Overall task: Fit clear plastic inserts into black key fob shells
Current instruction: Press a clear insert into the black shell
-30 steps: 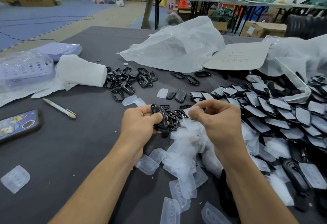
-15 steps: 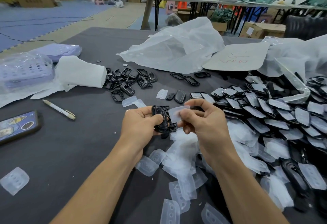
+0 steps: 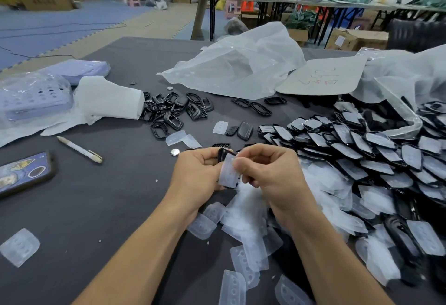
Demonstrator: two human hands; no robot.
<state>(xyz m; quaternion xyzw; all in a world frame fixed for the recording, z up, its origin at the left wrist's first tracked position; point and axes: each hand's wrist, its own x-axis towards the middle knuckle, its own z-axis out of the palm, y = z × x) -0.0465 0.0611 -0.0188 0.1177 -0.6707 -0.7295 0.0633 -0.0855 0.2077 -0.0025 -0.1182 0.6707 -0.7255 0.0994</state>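
Now the clear insert lies against the black shell, held just above the desk; moments ago it was beside the shell. Left hand grip clamped round shell, right hand grip pinching insert. Seating likely starting, not finished.

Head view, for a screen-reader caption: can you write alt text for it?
A person's left hand grips a black key fob shell while the right hand pinches a clear plastic insert against it, above a dark table. Loose inserts lie beneath the hands, fitted shells are piled at right, and empty black frames sit beyond.
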